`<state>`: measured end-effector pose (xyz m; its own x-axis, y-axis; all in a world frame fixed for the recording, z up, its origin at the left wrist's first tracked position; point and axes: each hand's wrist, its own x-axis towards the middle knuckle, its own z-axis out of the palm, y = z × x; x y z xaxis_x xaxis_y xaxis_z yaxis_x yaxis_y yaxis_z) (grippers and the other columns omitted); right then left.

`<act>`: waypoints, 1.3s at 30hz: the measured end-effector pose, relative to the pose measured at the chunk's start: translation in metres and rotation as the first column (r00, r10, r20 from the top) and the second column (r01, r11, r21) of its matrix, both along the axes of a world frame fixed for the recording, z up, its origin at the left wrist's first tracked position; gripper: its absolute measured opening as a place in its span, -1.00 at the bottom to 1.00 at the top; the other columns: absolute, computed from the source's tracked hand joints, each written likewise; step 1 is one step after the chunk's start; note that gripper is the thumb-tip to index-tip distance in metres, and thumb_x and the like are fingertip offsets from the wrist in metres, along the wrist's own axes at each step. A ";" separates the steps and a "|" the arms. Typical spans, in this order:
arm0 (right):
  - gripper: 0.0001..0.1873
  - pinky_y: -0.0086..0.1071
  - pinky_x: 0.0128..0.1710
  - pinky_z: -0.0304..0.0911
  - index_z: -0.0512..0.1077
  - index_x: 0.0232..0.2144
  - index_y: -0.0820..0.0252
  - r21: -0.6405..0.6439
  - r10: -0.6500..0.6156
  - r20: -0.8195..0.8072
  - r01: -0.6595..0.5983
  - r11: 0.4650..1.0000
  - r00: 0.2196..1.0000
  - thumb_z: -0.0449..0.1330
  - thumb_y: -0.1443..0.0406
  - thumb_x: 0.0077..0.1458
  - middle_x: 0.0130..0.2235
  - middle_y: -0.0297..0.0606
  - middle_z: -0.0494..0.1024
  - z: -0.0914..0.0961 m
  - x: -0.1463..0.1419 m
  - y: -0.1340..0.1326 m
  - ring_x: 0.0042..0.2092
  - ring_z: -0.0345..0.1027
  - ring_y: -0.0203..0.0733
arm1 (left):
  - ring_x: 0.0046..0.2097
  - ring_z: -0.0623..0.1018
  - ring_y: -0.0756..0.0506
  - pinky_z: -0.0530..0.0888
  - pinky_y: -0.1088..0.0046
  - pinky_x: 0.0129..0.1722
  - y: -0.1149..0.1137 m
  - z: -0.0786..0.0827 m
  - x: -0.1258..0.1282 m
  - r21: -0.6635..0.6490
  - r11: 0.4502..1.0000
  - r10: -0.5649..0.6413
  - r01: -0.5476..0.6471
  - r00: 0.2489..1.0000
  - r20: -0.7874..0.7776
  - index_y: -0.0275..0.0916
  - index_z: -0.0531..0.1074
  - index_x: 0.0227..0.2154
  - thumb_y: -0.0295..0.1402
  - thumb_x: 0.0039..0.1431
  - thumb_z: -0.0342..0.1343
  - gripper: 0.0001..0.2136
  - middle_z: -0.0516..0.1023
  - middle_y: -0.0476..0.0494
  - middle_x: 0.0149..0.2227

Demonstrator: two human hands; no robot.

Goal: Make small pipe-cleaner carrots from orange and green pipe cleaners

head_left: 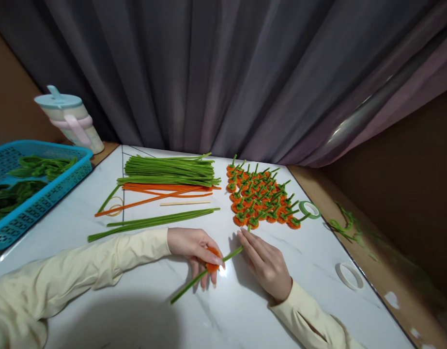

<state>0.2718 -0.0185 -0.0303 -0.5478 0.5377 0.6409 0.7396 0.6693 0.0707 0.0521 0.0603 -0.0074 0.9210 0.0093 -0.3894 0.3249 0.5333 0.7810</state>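
Note:
My left hand is closed on a small fuzzy orange piece, pinched between thumb and fingers. A green pipe cleaner runs slantwise through or across this piece; which one is hidden by the fingers. Its lower end sticks out free toward the front. At its upper end, the fingers of my right hand are closed together around the tip. Just beyond the right hand stand rows of small orange pumpkin-like pieces with green stems.
Behind my left hand lie loose green pipe cleaners, a thin wooden stick, orange pipe cleaners and a green bundle. Tape rolls sit at right. A blue basket and a lidded tumbler stand left.

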 end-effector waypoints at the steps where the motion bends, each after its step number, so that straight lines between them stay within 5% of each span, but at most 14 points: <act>1: -0.54 -0.24 -0.22 0.41 0.20 0.08 0.41 0.006 -0.042 -0.004 0.042 0.999 0.999 -0.07 0.55 0.10 -0.10 0.06 0.48 -0.002 0.001 0.001 -0.08 0.38 -0.07 | -0.48 0.55 -0.04 0.46 0.47 -0.52 0.003 -0.001 0.000 0.000 1.000 0.020 -0.020 1.000 0.015 -0.32 0.42 -0.32 -0.22 0.01 0.19 -0.74 0.57 -0.15 -0.42; 7: -0.63 -0.20 -0.31 0.26 0.38 -0.09 0.34 0.037 -0.153 0.029 0.152 0.988 0.988 0.05 0.51 0.02 -0.17 -0.09 0.53 0.004 -0.010 0.000 -0.19 0.34 -0.01 | -0.50 0.51 -0.02 0.44 0.46 -0.50 0.014 0.000 -0.001 0.077 0.985 0.152 -0.151 0.988 -0.008 -0.35 0.35 -0.35 -0.25 0.00 0.17 -0.74 0.56 -0.17 -0.42; 13: -0.76 -0.20 -0.24 0.10 0.42 -0.21 0.35 0.044 0.000 0.080 -0.004 0.999 0.997 0.02 0.45 0.10 -0.32 -0.15 0.53 0.010 -0.022 -0.007 -0.16 0.31 -0.05 | -0.51 0.52 -0.03 0.45 0.38 -0.45 0.004 0.003 0.005 0.242 0.936 0.272 -0.254 0.961 -0.045 -0.31 0.25 -0.41 -0.29 -0.01 0.16 -0.77 0.54 -0.11 -0.50; 20: -0.73 -0.28 -0.26 0.08 0.41 -0.38 0.46 0.052 0.133 0.117 -0.139 0.989 0.984 -0.09 0.51 0.16 -0.48 -0.18 0.45 0.009 -0.026 -0.010 -0.23 0.29 -0.13 | -0.54 0.52 -0.06 0.46 0.34 -0.43 -0.003 0.000 0.010 0.093 0.980 0.177 -0.176 0.984 0.000 -0.31 0.29 -0.49 -0.40 -0.07 0.05 -0.91 0.52 -0.09 -0.58; 30: -0.74 -0.26 -0.26 0.08 0.40 -0.46 0.45 0.062 0.215 0.082 -0.221 0.973 0.973 -0.07 0.54 0.11 -0.53 -0.19 0.40 0.009 -0.029 -0.013 -0.27 0.29 -0.12 | -0.71 0.30 0.10 0.27 0.61 -0.70 -0.004 0.007 0.004 0.308 0.951 0.061 -0.015 0.988 -0.139 -0.30 0.35 -0.58 -0.54 -0.19 -0.09 -0.87 0.39 0.08 -0.70; 39: -0.73 -0.27 -0.25 0.08 0.40 -0.47 0.42 0.040 0.230 0.078 -0.233 0.972 0.970 -0.08 0.54 0.11 -0.53 -0.20 0.39 0.009 -0.027 -0.013 -0.27 0.27 -0.14 | -0.72 0.30 0.11 0.24 0.64 -0.72 0.001 0.014 0.000 0.341 0.936 -0.018 0.092 0.977 -0.214 -0.31 0.37 -0.59 -0.60 -0.19 -0.10 -0.83 0.39 0.10 -0.71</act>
<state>0.2449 -0.0316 -0.0210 -0.6998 0.3600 0.6169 0.5566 0.8162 0.1550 0.0521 0.0616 0.0065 0.8250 0.1295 -0.5501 0.5176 0.2175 0.8275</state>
